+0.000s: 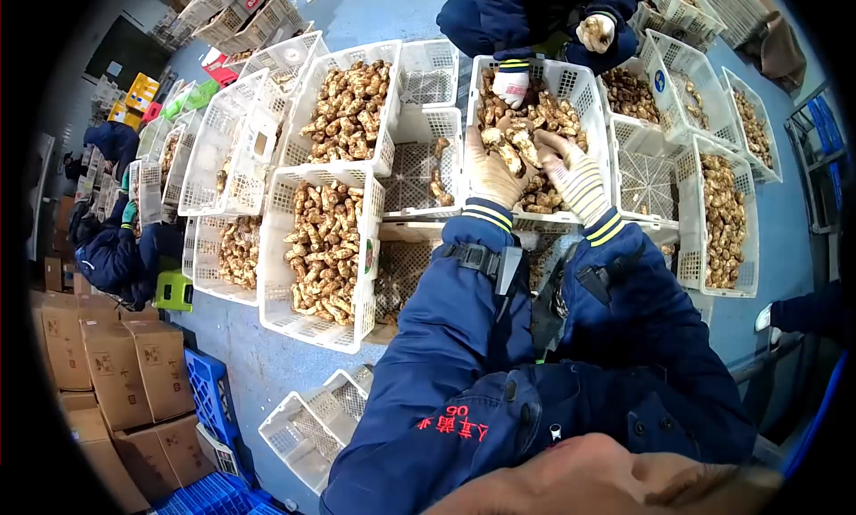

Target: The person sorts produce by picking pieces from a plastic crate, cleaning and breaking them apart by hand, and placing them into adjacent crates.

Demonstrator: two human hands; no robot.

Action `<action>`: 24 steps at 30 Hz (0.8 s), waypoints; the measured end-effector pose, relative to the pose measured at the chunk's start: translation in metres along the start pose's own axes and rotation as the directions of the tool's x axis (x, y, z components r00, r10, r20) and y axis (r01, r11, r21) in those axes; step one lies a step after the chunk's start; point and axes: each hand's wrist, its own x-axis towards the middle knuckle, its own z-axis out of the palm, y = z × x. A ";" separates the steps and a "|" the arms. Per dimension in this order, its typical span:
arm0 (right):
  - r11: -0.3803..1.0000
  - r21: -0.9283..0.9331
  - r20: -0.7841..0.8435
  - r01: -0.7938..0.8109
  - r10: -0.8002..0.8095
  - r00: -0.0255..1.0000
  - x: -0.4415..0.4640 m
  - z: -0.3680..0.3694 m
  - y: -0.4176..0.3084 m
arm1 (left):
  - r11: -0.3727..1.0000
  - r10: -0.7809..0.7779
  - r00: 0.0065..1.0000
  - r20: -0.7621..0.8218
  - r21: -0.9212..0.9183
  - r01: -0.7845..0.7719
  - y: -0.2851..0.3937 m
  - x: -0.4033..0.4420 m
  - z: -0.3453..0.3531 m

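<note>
Work is seen over a pale blue floor (236, 354), on which white perforated crates are arranged in close rows. Directly ahead, a white crate (586, 91) is loaded with brown-and-cream mushrooms (508, 151), several of which are lifted above the heap, between the two gloved hands. By the left hand (492, 174), mushrooms are gripped in curled fingers; the right hand (571, 172) is set just beside them with fingers bent, and whether anything is pinched by it cannot be told. Into the far side of the same crate a co-worker's white-gloved hand (511, 87) is lowered; a mushroom is held in that person's other hand (596, 33). To the left, two well-filled crates are placed one beyond the other, the nearer crate (364, 265) and the farther crate (390, 127). Between these and the working crate, a few mushrooms are contained in a shallow crate (406, 181). Farther left, people in dark blue are seated among more crates, near a green stool (174, 288). Cardboard boxes (107, 354) are stacked at lower left, beside blue plastic crates (209, 395). Yellow crates (143, 91) are noted in the upper left.
</note>
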 end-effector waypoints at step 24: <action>0.861 -0.460 0.477 -0.217 0.445 0.757 0.056 0.056 0.078 | 0.978 0.162 0.962 -0.219 -0.096 -0.187 0.052 -0.023 -0.070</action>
